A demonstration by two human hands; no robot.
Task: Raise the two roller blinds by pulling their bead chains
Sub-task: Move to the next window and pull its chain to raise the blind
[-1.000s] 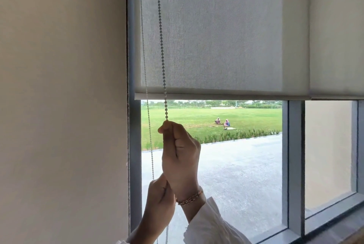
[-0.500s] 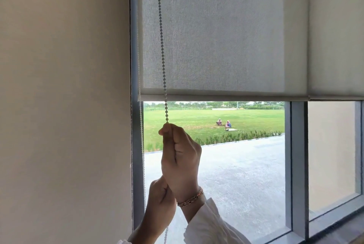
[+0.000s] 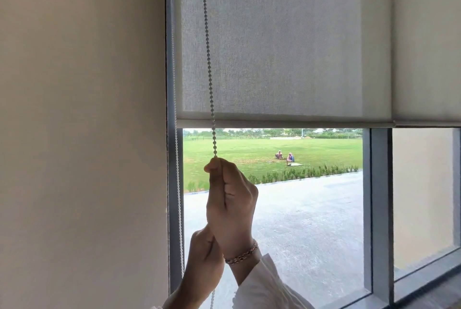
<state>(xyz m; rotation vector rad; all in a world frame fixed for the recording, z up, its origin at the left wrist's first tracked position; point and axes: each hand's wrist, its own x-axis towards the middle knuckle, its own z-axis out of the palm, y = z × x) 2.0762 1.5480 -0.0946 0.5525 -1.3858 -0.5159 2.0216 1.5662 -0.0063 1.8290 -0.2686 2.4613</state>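
A grey roller blind (image 3: 284,42) covers the upper half of the left window pane; its bottom bar (image 3: 284,123) hangs about mid-height. A second blind (image 3: 427,42) hangs at the right, its bottom at nearly the same level. The front strand of the bead chain (image 3: 208,59) runs taut down into my right hand (image 3: 230,205), which pinches it below the bar. My left hand (image 3: 204,256) grips the same strand just beneath. The rear strand (image 3: 177,184) hangs along the window frame.
A beige wall (image 3: 82,134) fills the left side. A grey mullion (image 3: 378,209) divides the two panes, and the sill (image 3: 424,283) runs along the bottom right. Outside lie pavement and a lawn with two people sitting far off.
Both hands keep their grip on the chain and have sunk a little. The rear strand now lies closer to the frame. The blind's bottom bar sits at about the same height.
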